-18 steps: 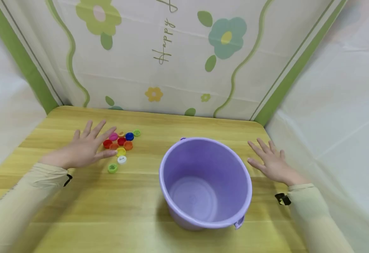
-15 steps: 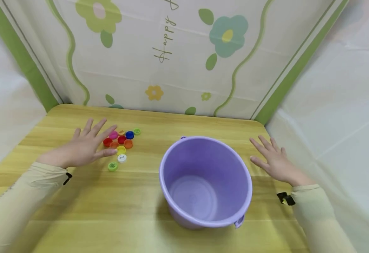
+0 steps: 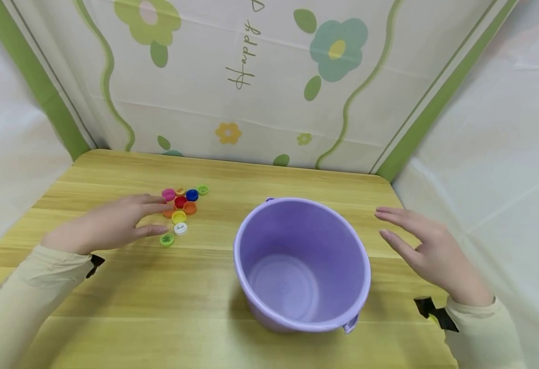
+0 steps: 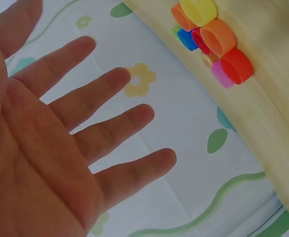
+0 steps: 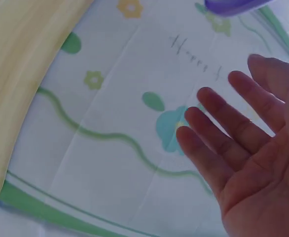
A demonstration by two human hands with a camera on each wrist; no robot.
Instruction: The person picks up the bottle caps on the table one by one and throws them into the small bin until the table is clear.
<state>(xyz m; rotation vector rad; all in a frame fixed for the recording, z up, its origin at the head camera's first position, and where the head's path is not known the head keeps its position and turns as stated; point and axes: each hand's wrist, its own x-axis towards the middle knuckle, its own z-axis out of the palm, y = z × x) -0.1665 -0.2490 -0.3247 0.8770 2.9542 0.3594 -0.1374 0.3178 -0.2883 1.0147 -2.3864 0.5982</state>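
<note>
My left hand [image 3: 112, 221] is held over the left side of the table with nothing in it, fingers extended and thumb apart. Its fingertips overlap a cluster of small round plastic caps [image 3: 180, 202] in pink, red, orange, yellow, blue, green and white. In the left wrist view the palm [image 4: 41, 148] faces the camera, fingers spread. On the right, my right hand [image 3: 435, 251] is raised beside a purple bucket [image 3: 297, 225], also holding nothing. The right wrist view shows its fingers [image 5: 233, 128] loosely extended.
The bucket stands upright right of the table's middle, its inside bare, with a handle lug [image 3: 351, 324] at its near right. A white curtain [image 3: 195, 102] with flowers hangs behind the wooden table [image 3: 167, 307], and white sheeting [image 3: 504, 179] closes the right side.
Both hands have turned from spread, palm-down poses to more sideways ones with the fingers closer together. The right hand has moved right and nearer. Caps and bucket stay in place.
</note>
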